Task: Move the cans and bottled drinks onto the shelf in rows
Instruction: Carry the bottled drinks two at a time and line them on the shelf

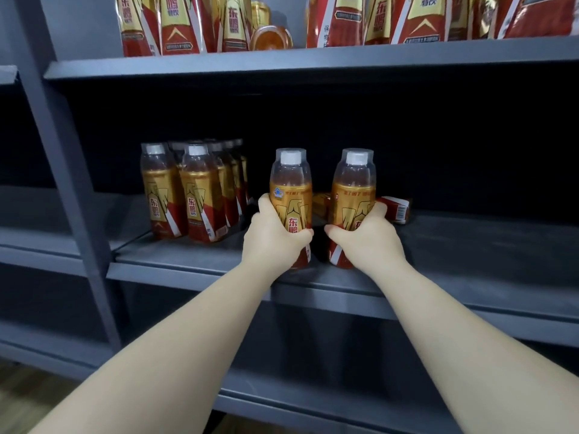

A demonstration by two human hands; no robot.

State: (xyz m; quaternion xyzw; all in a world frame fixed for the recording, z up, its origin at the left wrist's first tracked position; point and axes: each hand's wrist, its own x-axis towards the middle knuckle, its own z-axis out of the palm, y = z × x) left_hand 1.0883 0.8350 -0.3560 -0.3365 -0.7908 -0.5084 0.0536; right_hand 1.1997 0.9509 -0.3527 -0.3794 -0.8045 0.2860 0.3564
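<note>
Presently on the middle shelf (470, 245), near its front edge: two bottled drinks, upright, side by side, with a narrow gap between.

Left bottle (291, 183): gold-and-red label, white cap under a clear dome. Clasped low on the label by the left hand (271, 238), fingers wrapped round the far left side, thumb curled across the near face. Base seemingly on the board, though contact hidden behind the hand.

Right bottle (354, 183): same make. Clasped low by the right hand (368, 241), fingers curled round the right side, thumb pressed across the near face toward the gap.

Stocked rows (188, 195): same drink, upright, two files running near to far at the left of the same shelf, apart from the held pair.

Red carton (396, 208): lying flat, just behind and right of the right bottle; another like it partly seen between the held pair.

Upper shelf (313, 57): crowded with upright labelled bottles (178, 26); one tipped bottle (271, 37) on its side, round end facing near.

Grey-blue upright post (62, 151): at the left of the shelving.
</note>
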